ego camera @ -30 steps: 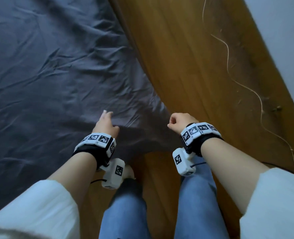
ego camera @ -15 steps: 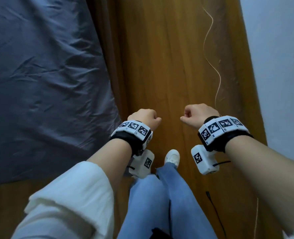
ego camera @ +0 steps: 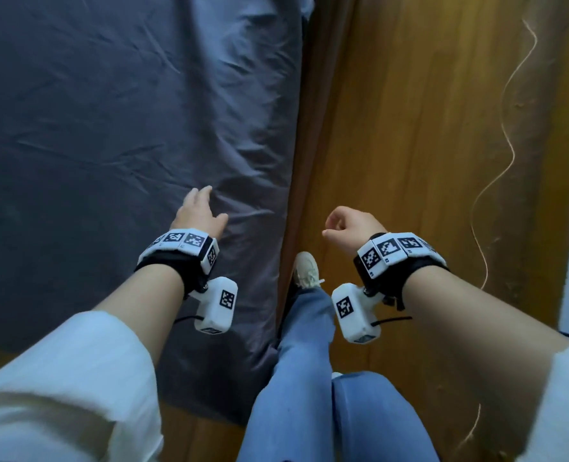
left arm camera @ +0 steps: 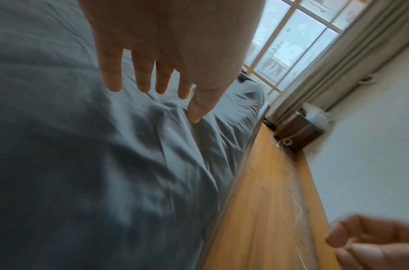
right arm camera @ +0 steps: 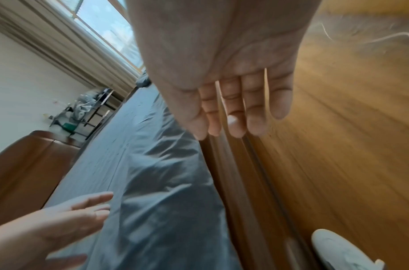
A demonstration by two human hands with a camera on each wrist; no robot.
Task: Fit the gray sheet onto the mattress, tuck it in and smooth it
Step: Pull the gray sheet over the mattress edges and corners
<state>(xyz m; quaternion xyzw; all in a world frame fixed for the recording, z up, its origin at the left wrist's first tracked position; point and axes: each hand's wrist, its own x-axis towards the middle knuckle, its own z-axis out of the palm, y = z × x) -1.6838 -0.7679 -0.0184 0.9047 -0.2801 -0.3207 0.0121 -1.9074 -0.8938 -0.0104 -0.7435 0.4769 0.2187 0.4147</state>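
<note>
Left hand [ego camera: 199, 211] spread wide, fingers straight, over the gray sheet [ego camera: 109, 128] near its right edge; contact with the cloth cannot be told. Right hand [ego camera: 351, 228] loosely curled, holding nothing, over the wooden floor [ego camera: 426, 128] right of the bed. Sheet covers the mattress at left, creased, its right side hanging toward the floor beside a white shoe [ego camera: 304, 270].
</note>
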